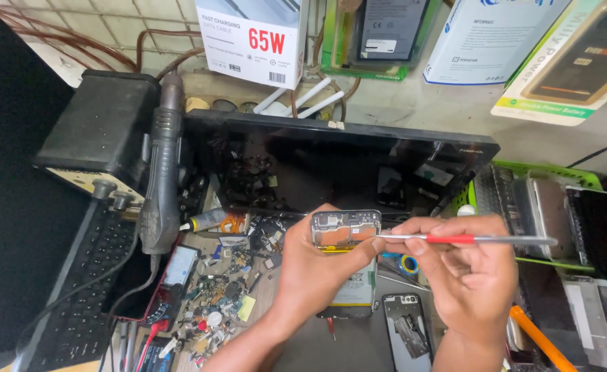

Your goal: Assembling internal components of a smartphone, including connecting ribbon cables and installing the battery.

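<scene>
Near the counter's front edge, the left hand (317,265) is gripping an opened phone (344,229), its silver frame and orange inside showing. The right hand (465,269) is pinching red-banded tweezers (465,239) touching it. Farther back, a green basket (558,179) is holding phone parts.

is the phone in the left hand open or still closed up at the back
Open. The phone in the left hand has no back cover; bare internal parts show. The right hand points tweezers at them.
</scene>
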